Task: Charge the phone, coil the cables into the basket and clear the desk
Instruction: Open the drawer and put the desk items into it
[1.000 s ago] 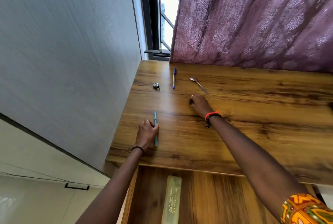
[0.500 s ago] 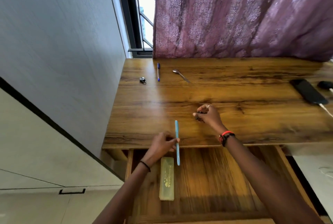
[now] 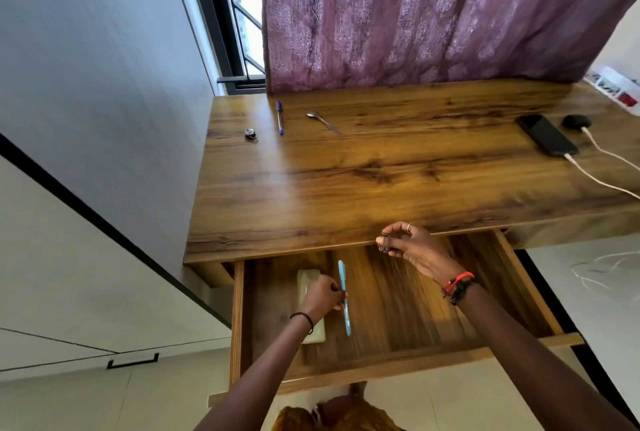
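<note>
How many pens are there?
2. Dark pen on the desk, far left; light-blue pen in the left hand over the drawer. More may be hidden.

The pen (image 3: pixel 347 319) in the left hand (image 3: pixel 322 297) is light blue, the case (image 3: pixel 306 283) beneath it pale green. The right wrist's band (image 3: pixel 459 280) is red.

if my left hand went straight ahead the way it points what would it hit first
Likely the desk's front edge, unless the left hand, holding the blue pen, is low enough to pass beneath.
</note>
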### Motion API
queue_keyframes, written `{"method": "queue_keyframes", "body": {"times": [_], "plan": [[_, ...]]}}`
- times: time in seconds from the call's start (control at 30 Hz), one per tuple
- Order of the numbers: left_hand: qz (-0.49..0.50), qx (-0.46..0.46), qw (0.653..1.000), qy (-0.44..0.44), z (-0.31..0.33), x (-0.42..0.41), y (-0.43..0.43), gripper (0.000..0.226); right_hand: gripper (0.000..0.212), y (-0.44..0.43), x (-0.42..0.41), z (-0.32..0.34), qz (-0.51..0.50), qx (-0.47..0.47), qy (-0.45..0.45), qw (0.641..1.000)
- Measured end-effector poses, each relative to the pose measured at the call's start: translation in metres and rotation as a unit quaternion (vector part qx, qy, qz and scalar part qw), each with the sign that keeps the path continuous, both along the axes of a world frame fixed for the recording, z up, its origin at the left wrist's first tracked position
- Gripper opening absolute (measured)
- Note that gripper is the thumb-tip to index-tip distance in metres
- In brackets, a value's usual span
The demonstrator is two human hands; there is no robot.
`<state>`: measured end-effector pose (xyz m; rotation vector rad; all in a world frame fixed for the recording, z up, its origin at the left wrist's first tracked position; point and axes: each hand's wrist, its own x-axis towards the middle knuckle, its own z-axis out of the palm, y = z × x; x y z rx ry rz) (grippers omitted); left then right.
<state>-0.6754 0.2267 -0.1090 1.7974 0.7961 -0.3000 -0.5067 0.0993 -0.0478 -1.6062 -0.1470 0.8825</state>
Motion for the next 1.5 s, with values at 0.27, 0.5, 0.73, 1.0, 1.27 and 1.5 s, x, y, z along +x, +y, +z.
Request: {"method": "queue_keyframes", "body": {"times": [0.27,0.5,0.73,1.0,1.27,1.5], "plan": [[-0.035,0.137,0.989,0.046,-0.016,0.010,-0.017,0.025,0.018,-0.021,-0.026,-0.016,-0.008,-0.010,0.034,0.999],[-0.047,0.157,0.986,0.033,-0.015,0.016,-0.021,0.025,0.016,-0.034,-0.034,-0.039,0.042,-0.103,0.035,0.993],[-0.031,0.131,0.991,0.011,0.008,0.023,-0.006,0.026,0.013,-0.026,-0.043,-0.065,0.069,-0.205,-0.022,0.976],[-0.056,0.094,0.994,-0.020,0.043,0.029,0.022,0.020,0.028,-0.019,-0.046,-0.073,0.087,-0.291,-0.121,0.945],[-0.025,0.095,0.991,-0.095,0.095,0.065,0.074,0.014,0.012,-0.008,-0.018,-0.033,0.159,-0.289,-0.167,0.929],[0.075,0.163,0.975,-0.133,0.119,0.115,0.149,0.014,0.005,0.027,0.046,0.032,0.242,-0.250,-0.110,0.931]]}}
